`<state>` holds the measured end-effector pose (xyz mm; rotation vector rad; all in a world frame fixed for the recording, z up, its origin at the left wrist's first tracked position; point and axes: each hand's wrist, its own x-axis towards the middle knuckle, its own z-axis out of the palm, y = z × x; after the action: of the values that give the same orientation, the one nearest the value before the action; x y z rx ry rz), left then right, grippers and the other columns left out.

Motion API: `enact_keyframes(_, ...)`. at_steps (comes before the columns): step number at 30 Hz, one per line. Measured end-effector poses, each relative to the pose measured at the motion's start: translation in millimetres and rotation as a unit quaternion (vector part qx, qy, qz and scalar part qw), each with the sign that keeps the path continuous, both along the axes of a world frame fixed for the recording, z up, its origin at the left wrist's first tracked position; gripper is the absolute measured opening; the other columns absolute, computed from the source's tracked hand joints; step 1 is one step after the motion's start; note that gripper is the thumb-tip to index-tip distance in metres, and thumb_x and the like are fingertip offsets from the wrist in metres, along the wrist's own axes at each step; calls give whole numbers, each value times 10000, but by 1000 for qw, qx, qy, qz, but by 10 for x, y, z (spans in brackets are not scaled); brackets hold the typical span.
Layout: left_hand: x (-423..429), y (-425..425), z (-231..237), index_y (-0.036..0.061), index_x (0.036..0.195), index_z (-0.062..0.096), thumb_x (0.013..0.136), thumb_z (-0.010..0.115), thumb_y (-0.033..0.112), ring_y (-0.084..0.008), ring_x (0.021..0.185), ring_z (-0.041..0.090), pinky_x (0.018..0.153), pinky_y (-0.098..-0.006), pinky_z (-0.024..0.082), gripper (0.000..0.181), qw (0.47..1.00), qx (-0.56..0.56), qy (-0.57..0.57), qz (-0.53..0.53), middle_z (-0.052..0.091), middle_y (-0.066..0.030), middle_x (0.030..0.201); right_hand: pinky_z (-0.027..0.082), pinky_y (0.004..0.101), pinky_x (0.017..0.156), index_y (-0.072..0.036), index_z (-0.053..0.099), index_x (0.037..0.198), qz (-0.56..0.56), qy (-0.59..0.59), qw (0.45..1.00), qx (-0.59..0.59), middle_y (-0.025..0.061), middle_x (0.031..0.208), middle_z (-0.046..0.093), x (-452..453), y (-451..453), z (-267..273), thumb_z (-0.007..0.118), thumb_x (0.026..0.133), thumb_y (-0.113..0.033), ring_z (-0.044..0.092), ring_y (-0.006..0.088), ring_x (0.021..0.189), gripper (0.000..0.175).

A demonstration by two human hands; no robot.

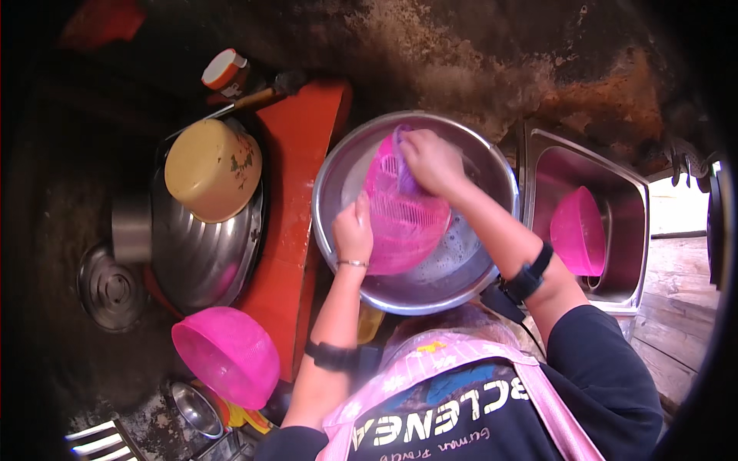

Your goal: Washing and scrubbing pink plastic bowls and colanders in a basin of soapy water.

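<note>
Over a large round metal basin (pixel 492 144) with soapy water (pixel 452 253), a pink plastic strainer basket (pixel 403 230) is held tilted. My left hand (pixel 353 227) grips its near left rim, thumb up. A purple scrubbing cloth or mesh (pixel 405 173) is in my right hand (pixel 432 161), pressed against the upper part of the basket. The fingertips of my right hand are partly hidden by the cloth. Foam lies on the water below the basket.
Right of the basin is a metal sink (pixel 625 230) holding another pink basket (pixel 578 230). Leftward stand an orange-red surface (pixel 300 150), a large metal lid or pan (pixel 202 259), an upturned yellow pot (pixel 202 167), a third pink basket (pixel 228 357) and a small metal bowl (pixel 197 409).
</note>
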<state>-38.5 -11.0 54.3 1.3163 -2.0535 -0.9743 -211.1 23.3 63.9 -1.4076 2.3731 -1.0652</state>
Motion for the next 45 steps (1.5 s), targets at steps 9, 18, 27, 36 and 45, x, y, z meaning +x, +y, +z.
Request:
enact_keyframes(9, 56, 89, 28, -49, 712, 530, 886, 382, 366, -389, 527, 423, 512, -421, 343, 474, 999, 18, 38, -18, 443, -255, 591, 400, 376, 810, -158, 633, 927, 59, 31, 996, -56, 53, 987, 590, 228, 128, 26, 514, 767, -242, 545, 226, 937, 216)
enact_keyframes(18, -83, -54, 60, -55, 647, 518, 883, 393, 357, -377, 518, 457, 506, -416, 347, 491, 999, 44, -16, 22, 449, -248, 565, 420, 417, 788, -97, 573, 992, -2, 20, 998, 54, 117, 1019, 565, 184, 116, 111, 422, 794, -267, 541, 316, 915, 301)
enact_keyframes(27, -215, -194, -10, -27, 727, 552, 856, 424, 429, -332, 568, 525, 554, -376, 397, 491, 990, 119, 23, -73, 539, -189, 606, 403, 385, 815, -101, 568, 982, 67, 141, 986, -55, 82, 1008, 563, 167, 330, 179, 542, 747, -177, 522, 261, 958, 249)
enact_keyframes(36, 3, 309, -168, -58, 680, 500, 885, 425, 345, -142, 510, 340, 496, -344, 337, 458, 995, 6, 52, 88, 377, -114, 503, 426, 443, 716, -99, 576, 913, -94, 40, 995, 6, 104, 953, 555, -132, 245, 40, 497, 782, -273, 537, 290, 874, 232)
enact_keyframes(45, -66, 220, -195, -20, 691, 562, 858, 442, 375, -375, 526, 458, 509, -403, 366, 446, 998, 20, 43, 42, 479, -227, 583, 402, 404, 750, -162, 632, 848, 39, 111, 992, -34, 63, 921, 582, 151, 402, 130, 516, 736, -208, 539, 240, 904, 168)
